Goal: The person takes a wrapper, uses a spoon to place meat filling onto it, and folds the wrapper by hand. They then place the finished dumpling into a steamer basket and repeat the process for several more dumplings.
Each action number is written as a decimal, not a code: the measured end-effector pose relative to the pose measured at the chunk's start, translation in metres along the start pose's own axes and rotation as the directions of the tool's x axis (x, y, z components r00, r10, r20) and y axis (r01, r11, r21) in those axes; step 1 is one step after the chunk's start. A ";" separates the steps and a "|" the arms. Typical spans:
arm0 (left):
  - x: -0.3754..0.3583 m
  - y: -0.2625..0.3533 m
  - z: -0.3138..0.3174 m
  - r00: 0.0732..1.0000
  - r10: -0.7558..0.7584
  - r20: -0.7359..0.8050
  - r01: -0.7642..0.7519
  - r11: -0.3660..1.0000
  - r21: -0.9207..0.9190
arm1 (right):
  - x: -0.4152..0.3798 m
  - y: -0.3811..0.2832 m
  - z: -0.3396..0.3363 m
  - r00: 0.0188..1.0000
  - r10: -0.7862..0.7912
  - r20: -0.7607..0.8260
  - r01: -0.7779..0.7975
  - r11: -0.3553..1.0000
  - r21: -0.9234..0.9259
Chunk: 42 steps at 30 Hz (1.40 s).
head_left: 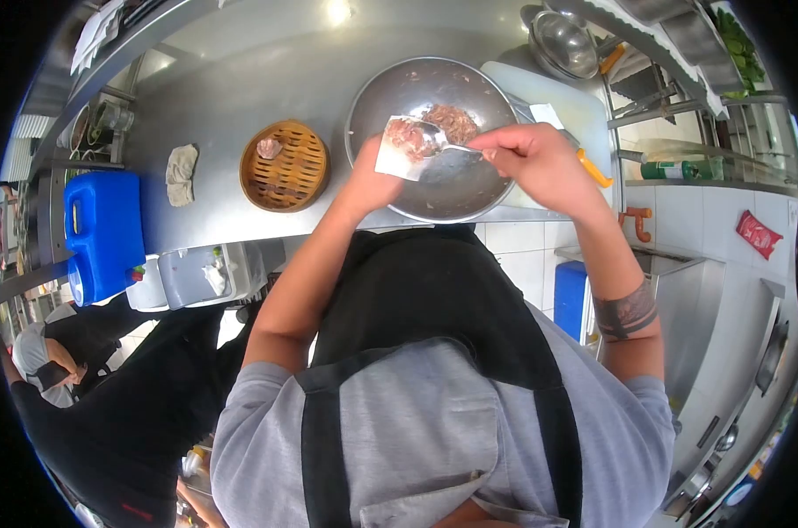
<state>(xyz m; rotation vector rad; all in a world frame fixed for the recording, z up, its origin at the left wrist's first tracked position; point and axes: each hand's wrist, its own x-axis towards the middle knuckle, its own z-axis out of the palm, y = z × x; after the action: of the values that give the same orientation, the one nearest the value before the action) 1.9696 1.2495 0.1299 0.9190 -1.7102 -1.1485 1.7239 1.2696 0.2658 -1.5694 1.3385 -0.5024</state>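
In my left hand (374,182) lies a thin square dumpling wrapper (397,162), with a dab of minced meat filling (405,135) on it. My right hand (533,160) grips a metal spoon (434,139) by its handle, and the bowl of the spoon touches the filling on the wrapper. Both hands are over a large steel mixing bowl (373,97), where more minced meat (452,121) sits at the bottom. To the left stands a round bamboo steamer basket (285,189) with one filled dumpling (270,148) inside. The fingers of my left hand are mostly hidden by the wrapper.
A folded cloth (182,175) lies left of the steamer. A blue jerrycan (109,229) stands at the counter's left end. Right of the bowl are a white cutting board (584,110) and a yellow-handled knife (594,168). A person in black (144,405) is at the lower left.
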 end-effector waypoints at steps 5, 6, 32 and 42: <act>-0.001 0.020 0.001 0.998 -0.023 0.055 0.025 0.999 -0.021 | -0.018 -0.003 0.014 0.986 -0.043 -0.160 0.021 0.990 -0.137; 0.000 0.023 0.001 0.998 -0.022 0.056 0.023 1.000 -0.021 | -0.021 -0.002 0.016 0.986 -0.043 -0.162 0.021 0.990 -0.137; 0.001 0.039 -0.009 0.952 -0.101 0.288 0.224 0.874 -0.432 | -0.063 0.006 0.020 0.803 -0.496 -0.330 0.317 0.825 -0.468; -0.003 0.055 0.001 0.969 0.034 0.245 -0.039 0.999 0.015 | -0.074 0.004 0.024 0.894 -0.285 -0.344 0.200 0.944 -0.262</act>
<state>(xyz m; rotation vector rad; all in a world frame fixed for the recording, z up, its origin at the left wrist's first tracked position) 1.9631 1.2693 0.1812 0.7794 -1.9310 -1.2648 1.7185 1.3473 0.2715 -1.9081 1.5323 -0.8744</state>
